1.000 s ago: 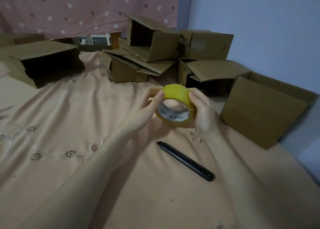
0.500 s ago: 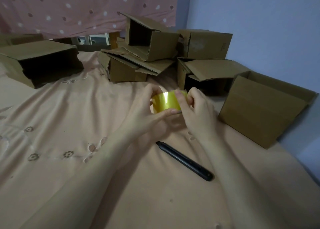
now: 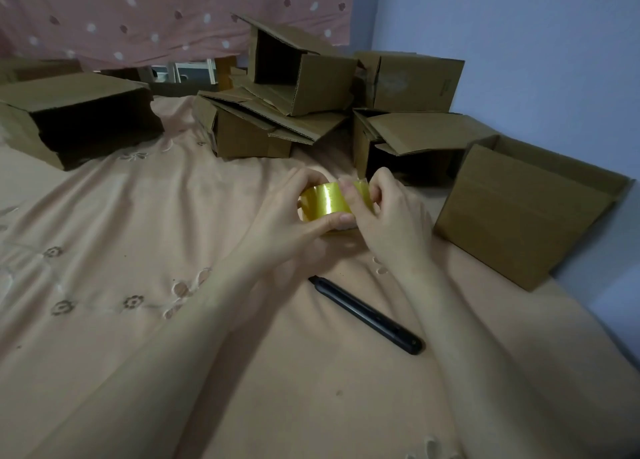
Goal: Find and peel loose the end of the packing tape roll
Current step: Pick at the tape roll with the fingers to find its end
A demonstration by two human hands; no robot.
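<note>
Bed (image 3: 114,216): peach sheet; carried everything.
Boxes (image 3: 526,212): cardboard, open, along the far and right sides.
Pen (image 3: 367,314): black, lay below the hands.
Left hand (image 3: 294,223): clamped round the roll.
Right hand (image 3: 391,216): fingers pinched at the roll's top edge.
Roll (image 3: 323,204): yellow, held above the bed; turned from core-on to band-on within the last second.
Assessment: end apparently located; peel probably beginning.

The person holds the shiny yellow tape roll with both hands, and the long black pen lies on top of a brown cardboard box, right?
Not quite. The head view shows the long black pen lying on the peach bedsheet, not on a box. Both the left hand and right hand do hold the shiny yellow tape roll.
</note>
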